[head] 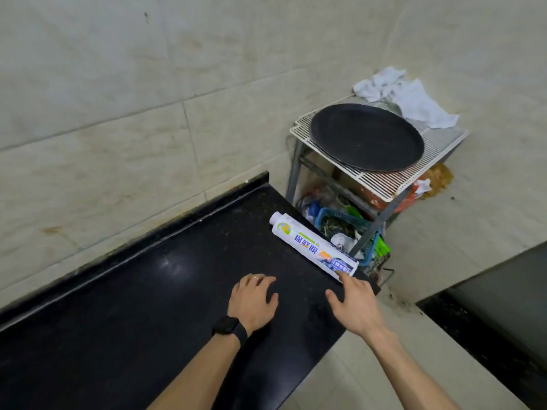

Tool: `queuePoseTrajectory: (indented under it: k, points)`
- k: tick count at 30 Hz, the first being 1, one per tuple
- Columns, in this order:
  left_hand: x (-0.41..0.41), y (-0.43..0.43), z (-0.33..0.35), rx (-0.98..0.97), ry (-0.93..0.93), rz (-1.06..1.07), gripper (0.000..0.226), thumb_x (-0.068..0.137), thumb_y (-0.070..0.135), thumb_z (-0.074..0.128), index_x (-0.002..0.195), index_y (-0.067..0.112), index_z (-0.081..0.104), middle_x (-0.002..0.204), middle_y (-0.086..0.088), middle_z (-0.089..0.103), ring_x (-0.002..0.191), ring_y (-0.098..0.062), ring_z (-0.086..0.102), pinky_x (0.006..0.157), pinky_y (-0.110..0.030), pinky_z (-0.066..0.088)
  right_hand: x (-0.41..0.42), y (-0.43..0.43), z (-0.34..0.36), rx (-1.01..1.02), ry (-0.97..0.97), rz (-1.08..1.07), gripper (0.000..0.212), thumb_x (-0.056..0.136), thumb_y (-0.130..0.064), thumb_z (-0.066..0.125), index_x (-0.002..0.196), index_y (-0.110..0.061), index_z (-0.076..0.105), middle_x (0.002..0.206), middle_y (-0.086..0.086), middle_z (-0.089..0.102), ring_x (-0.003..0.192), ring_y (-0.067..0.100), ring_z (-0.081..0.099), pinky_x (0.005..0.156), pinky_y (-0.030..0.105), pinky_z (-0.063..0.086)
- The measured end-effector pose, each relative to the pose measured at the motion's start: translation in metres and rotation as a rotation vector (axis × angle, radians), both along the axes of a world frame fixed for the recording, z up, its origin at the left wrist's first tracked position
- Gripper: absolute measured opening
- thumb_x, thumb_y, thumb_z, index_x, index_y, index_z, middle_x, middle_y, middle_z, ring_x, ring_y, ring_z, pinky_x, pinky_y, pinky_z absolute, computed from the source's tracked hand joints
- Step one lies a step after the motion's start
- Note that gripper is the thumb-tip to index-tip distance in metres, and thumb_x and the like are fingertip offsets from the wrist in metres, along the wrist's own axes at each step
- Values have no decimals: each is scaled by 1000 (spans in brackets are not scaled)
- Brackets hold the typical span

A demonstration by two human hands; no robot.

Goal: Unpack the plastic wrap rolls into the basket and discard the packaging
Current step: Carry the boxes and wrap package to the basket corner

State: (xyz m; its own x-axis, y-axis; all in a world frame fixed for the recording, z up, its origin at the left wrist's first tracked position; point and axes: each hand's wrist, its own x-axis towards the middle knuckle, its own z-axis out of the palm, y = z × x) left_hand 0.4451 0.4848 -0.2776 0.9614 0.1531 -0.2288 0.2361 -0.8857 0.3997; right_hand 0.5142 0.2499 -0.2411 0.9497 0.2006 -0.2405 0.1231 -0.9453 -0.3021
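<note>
- Plastic wrap roll [313, 247]: 1 pc, sealed in white printed packaging w/ blue lettering. It was laid flat on the desk [148, 306], along the far-right edge, w/ the cap end pointed away from the person.
- Desk: black glossy top w/ a raised lip on the wall side. It was set against a tiled wall [118, 113].
- Right hand [356, 306]: held palm down over the desk's right corner. The grip was apart, fingers straight & spread. One fingertip [344, 278] was placed at the near end of the roll, apparently in contact; nothing was clasped.
- Left hand [254, 300]: rested on the desk, to the left of the right hand & short of the roll. The grip was slack, fingers loosely bent, nothing held. A ring was noted on one finger & a black watch [229, 328] at the wrist.
- Rack [384, 184]: metal frame, stood just beyond the desk end & topped w/ a white wire shelf.
- Round tray [367, 137]: black, laid on the wire shelf.
- White cloth [408, 96]: crumpled, at the shelf's back corner behind the tray.
- Blue basket [325, 216]: found on the lower level under the shelf, just beyond the roll. Green scraps & misc. items were seen inside but could not be told apart.
- Floor [370, 380]: pale tiles, to the right of the desk.
</note>
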Motion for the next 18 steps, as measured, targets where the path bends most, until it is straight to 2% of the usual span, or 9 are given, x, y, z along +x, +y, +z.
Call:
queuePoseTrajectory:
  k: [5,8,13,15,18]
  points:
    - [12,-5,-37,8,107,33,53,95,50,42,145,35,37,156,1,32,145,-25,22,118,-42,22,45,1,-26,-47,42,9,63,92,-47,54,145,-17,39,140,9,53,125,35,45,104,40,42]
    - [18,-11,-59,3,204,58,58,94,50,42,148,35,29,161,-1,19,148,-28,13,118,-51,19,76,-1,-46,-88,53,20,67,90,-47,55,146,-15,36,148,10,45,128,37,42,107,42,39]
    - [16,-20,-78,-11,282,127,61,94,47,44,150,38,20,164,4,1,149,-25,-3,114,-64,17,114,-5,-71,-153,97,56,80,90,-50,55,155,-20,18,159,6,27,140,36,28,110,47,35]
    - [13,-22,-80,2,288,131,63,95,47,43,151,40,15,164,7,-3,150,-23,-6,115,-63,15,124,-6,-78,-170,152,77,80,90,-48,57,154,-21,18,156,6,31,139,35,31,109,48,36]
    - [10,-21,-81,-8,286,155,63,96,48,42,152,42,13,164,10,-6,150,-20,-9,117,-61,11,130,-5,-88,-175,167,102,68,88,-39,60,145,-17,31,142,11,46,128,38,45,101,48,45]
